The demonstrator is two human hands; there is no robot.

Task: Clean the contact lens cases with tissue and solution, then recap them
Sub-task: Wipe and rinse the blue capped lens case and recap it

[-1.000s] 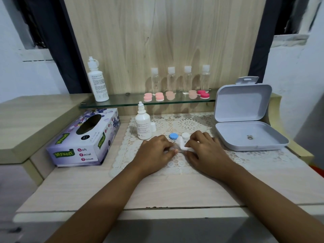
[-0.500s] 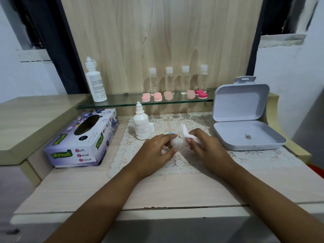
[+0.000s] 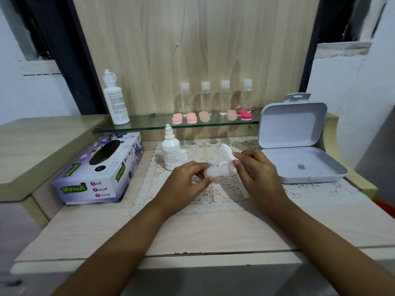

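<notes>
Left hand (image 3: 188,178): pinches the left end of the white lens case (image 3: 218,171) between thumb and fingertips, above the lace mat (image 3: 213,195).
Right hand (image 3: 254,165): grips a folded tissue (image 3: 227,151), sticking up past the fingertips.
Tissue: just above the case's right end; contact impossible to tell.
Blue cap (image 3: 211,164): just behind the left hand's pinch.
Solution bottle (image 3: 171,152): upright, beyond and left of both grips.

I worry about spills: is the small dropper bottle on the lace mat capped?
Uncapped: the small dropper bottle shows a bare nozzle, and a white cap stands beside it.
</notes>
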